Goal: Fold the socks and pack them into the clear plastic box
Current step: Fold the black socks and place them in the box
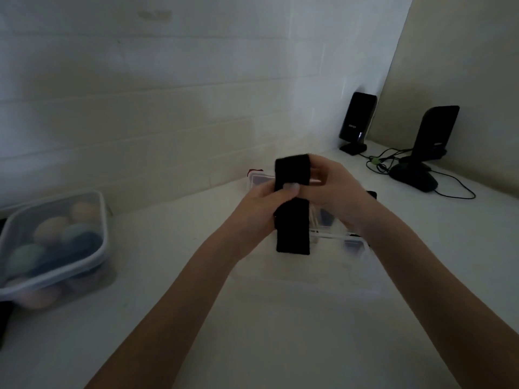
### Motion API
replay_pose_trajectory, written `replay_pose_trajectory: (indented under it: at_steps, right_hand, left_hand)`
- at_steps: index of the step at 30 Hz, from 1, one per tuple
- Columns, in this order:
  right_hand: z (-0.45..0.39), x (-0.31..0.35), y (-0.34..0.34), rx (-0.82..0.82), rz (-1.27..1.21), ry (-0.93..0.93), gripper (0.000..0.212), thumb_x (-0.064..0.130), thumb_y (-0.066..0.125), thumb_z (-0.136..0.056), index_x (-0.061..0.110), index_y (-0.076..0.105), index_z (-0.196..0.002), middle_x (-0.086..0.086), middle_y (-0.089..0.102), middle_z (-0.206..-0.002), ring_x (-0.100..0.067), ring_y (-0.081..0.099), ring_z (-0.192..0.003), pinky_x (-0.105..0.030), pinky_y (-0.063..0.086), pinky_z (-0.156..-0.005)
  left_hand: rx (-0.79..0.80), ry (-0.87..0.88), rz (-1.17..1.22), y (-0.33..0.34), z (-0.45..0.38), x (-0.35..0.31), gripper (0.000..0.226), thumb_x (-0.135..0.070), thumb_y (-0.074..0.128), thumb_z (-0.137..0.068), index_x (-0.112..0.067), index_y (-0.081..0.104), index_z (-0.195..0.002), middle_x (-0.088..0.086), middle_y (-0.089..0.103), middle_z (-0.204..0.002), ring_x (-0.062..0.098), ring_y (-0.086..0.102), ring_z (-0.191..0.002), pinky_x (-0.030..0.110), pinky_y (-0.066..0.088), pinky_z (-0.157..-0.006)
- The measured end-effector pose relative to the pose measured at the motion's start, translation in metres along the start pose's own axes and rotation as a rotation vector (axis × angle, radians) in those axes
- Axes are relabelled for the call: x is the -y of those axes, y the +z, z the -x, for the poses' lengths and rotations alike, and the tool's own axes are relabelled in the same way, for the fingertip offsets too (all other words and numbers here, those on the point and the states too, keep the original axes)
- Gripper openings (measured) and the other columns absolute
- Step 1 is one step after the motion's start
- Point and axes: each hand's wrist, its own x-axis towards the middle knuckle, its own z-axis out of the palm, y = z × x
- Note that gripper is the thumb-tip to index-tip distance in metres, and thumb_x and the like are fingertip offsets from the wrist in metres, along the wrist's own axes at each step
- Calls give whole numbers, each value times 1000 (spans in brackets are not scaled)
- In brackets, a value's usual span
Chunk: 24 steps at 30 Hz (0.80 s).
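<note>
A black sock [292,203] hangs as a folded strip in the air between both hands. My left hand [261,209] pinches its middle with the thumb on top. My right hand [334,192] holds the sock's upper part from the right. Directly below and behind the hands stands the clear plastic box [356,248] on the white table, with dark folded items dimly visible inside. Much of the box is hidden by my hands and the sock.
A lidded clear container [53,248] of rolled coloured socks sits at the left. Two black speakers [356,122] [435,133], a black mouse [415,178] and cables [379,164] lie at the back right corner. Walls close the table behind and to the right.
</note>
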Motion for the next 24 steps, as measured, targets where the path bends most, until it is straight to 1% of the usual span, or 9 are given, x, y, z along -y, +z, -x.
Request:
replay_pose_trajectory:
  at_steps: [2,4,9,13,16,18,20,23,24]
  right_hand:
    - [-1,2,-4,-78,-62,-7,29,6,70,-79,27,60,-96,6,67,-95,-10,65,-89,-21,55,-72]
    - [1,1,-4,-111,-130,-36,29,4,69,-79,24,59,-97,6,66,-93,-4,66,-82,-15,53,-64]
    - [12,-8,-7,21,-206,-117,40,-12,61,-79,12,57,-111,12,70,-86,2,66,-73,-12,51,-62]
    - [15,-17,-8,10,-104,-227,34,-10,62,-77,14,68,-100,13,73,-82,-4,67,-79,-17,53,-69]
    - [16,-17,-5,-6,-72,-239,38,-12,63,-72,19,77,-88,-2,63,-90,1,61,-77,-13,49,-71]
    - [18,-16,-4,29,100,-286,40,-15,63,-73,12,70,-101,-8,51,-93,3,51,-69,-9,42,-73]
    - [19,-16,-2,40,180,-341,36,-11,63,-75,2,61,-108,-7,47,-92,3,44,-60,-5,38,-70]
    - [20,-16,-1,9,229,-399,30,-8,62,-76,-2,62,-106,-9,45,-91,5,43,-58,-1,35,-68]
    - [20,-16,-1,1,278,-410,29,-7,63,-77,1,65,-105,-8,44,-92,4,43,-59,-1,35,-68]
  left_hand:
    - [17,6,-86,-2,3,2,19,-4,53,-89,-11,64,-101,3,70,-94,14,67,-87,24,54,-83]
    - [6,22,-129,-4,5,5,20,0,55,-87,-11,65,-101,4,71,-94,15,68,-88,26,54,-85]
    - [-72,61,-127,-7,3,7,17,-1,57,-85,-7,68,-97,12,71,-93,22,68,-87,31,54,-86]
    - [-41,46,-82,-5,5,7,20,1,51,-88,-10,68,-90,-1,75,-76,13,71,-72,24,59,-72]
    - [-16,-2,31,-3,5,3,25,-5,42,-92,-10,66,-92,0,74,-75,14,71,-67,34,59,-73]
    - [5,-41,126,-3,5,-1,27,-11,38,-93,-11,65,-94,3,72,-76,15,69,-65,35,59,-67]
    - [5,-58,192,-4,5,-2,29,-13,36,-92,-12,66,-92,2,72,-74,13,69,-64,30,59,-62]
    - [-10,-81,253,-6,6,-1,33,-15,34,-93,-12,67,-89,0,75,-75,12,70,-68,27,58,-65]
    - [-15,-94,264,-7,5,0,33,-15,34,-94,-11,66,-89,1,75,-74,12,70,-66,27,58,-63]
